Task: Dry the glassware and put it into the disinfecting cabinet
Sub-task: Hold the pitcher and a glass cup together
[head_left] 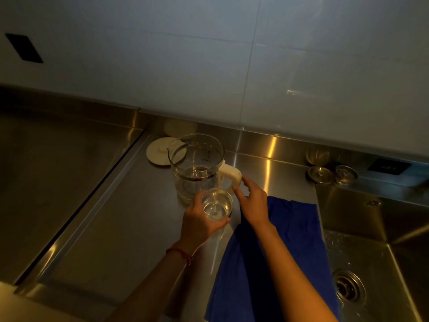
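Clear small glass (217, 205), upright

A kitchen — steel counter (120, 228), sink (371, 252), tiled wall (209, 66).

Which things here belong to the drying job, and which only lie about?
Belonging to the job:
small clear drinking glass, held by left hand
large glass jug with white handle, right hand reaching it
blue cloth

Lying about:
round white lid
two metal sink strainers
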Demonstrator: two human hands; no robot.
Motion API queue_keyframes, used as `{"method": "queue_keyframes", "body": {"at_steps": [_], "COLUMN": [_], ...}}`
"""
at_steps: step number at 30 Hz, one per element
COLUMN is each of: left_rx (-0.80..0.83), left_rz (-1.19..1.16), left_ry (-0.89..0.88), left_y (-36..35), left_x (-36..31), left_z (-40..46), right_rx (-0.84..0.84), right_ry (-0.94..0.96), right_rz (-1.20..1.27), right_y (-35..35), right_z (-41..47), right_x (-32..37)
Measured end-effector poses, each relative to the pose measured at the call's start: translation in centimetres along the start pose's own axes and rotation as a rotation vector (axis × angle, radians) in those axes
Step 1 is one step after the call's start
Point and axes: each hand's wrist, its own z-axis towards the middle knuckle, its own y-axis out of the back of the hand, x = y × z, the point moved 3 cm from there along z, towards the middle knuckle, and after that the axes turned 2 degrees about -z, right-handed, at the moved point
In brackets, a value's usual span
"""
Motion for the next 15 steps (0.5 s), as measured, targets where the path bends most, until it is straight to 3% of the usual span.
{"method": "queue_keyframes", "body": {"at_steps": [7, 15], "left_rx": [-0.011, -0.036], "left_rz": [0.043, 0.012], "left_ry": [0.096, 0.092], "left_y": [1.0, 2.8], "left_x": [1.1, 1.3], "left_z": [-0.4, -1.3], "right_rx": [-0.009, -0.051], "right_ry": [0.018, -0.005], "right_rz": [0.058, 0.080], "right_y": [-1.0, -1.6], "right_z": [1.0, 0.1], "right_x": [-0.5, -0.5]}}
